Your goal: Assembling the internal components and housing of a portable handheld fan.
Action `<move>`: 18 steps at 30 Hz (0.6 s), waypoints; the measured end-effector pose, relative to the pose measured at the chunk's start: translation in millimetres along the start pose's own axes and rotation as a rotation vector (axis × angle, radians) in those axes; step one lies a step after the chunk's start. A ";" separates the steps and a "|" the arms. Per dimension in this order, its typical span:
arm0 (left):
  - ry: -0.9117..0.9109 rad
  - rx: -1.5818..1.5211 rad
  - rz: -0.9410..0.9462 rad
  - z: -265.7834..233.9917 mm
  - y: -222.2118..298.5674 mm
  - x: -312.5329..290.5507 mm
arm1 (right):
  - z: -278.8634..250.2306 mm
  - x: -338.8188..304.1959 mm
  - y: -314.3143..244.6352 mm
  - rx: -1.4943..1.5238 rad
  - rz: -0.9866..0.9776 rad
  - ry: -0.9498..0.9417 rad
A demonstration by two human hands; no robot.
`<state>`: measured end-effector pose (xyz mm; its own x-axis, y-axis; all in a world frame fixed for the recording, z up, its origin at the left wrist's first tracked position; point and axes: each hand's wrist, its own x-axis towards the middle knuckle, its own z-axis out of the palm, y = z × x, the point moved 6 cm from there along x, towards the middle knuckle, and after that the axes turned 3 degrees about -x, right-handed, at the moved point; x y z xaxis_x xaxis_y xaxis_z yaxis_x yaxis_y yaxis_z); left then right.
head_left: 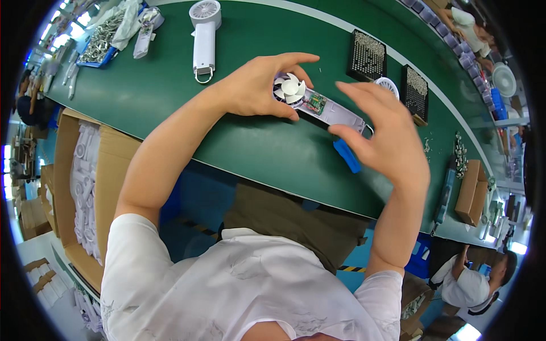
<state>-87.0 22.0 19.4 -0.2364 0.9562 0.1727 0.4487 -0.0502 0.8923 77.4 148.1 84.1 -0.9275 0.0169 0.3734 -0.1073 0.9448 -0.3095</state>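
Note:
An opened handheld fan (pixel 341 115) lies slanted on the green bench, showing white blades (pixel 289 88) and a green circuit board (pixel 316 103) inside its pale casing. My left hand (pixel 256 85) curves around the fan's head, thumb below and fingers above, gripping it. Over the handle's end, my right hand (pixel 384 128) is spread with thumb and fingers apart, nothing visible between them; it is slightly blurred. A blue oblong piece (pixel 347 155) sits just below that hand, partly hidden by it. Behind its fingers shows a white round grille (pixel 387 86).
Two black trays (pixel 354 73) of small metal parts stand beyond my right hand. A whole white fan (pixel 205 48) lies at the back. Far left are a blue tray (pixel 105 57) of metal parts and a carton (pixel 116 165) beside white casings. An electric screwdriver (pixel 445 193) lies right.

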 end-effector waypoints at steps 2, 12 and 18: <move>-0.003 0.006 0.014 0.8 -1.7 -1.7 | -24.0 -8.1 -8.0 -0.084 0.091 0.004; 0.020 0.099 0.099 2.1 -7.1 5.1 | 28.7 -68.9 -32.2 -0.250 0.214 0.072; 0.016 0.131 0.124 -0.5 -6.7 2.8 | 24.4 -85.8 -47.0 -0.146 0.145 -0.081</move>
<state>-91.1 24.9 14.2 -0.1856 0.9404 0.2851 0.5832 -0.1281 0.8022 153.3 94.3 45.2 -0.9558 0.1355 0.2608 0.0769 0.9717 -0.2233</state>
